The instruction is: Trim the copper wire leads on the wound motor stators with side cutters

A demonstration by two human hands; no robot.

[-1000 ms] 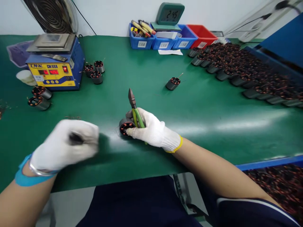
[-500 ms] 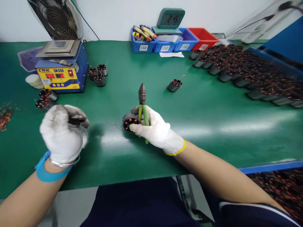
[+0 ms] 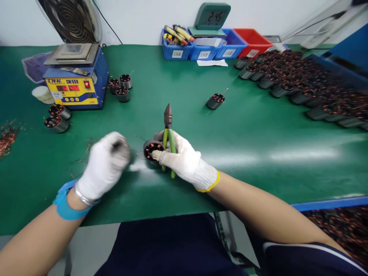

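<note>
In its white glove, my right hand (image 3: 179,155) grips a motor stator (image 3: 149,148) with copper windings, the thumb set on its open end. The same hand also holds green-handled diagonal cutters (image 3: 168,122), jaws pointing away from me. Thin wires stick out from the stator's left side. Beside them is my gloved left hand (image 3: 110,159), apart from the stator; its fingers look curled but are smeared by motion. Loose wire ends (image 3: 84,153) lie on the green table just behind the left hand.
A blue-yellow CM558 soldering pot (image 3: 75,86) stands at back left, with several stators (image 3: 122,94) around it. Copper scraps (image 3: 8,141) lie far left. A lone stator (image 3: 215,101) stands right of centre. Tool bins (image 3: 176,53) line the back; many stators (image 3: 287,82) fill the right.
My left hand has moved right, toward the stator. Wire ends now show on the table where it was. My right hand keeps the stator and cutters, shifted slightly left in view.
</note>
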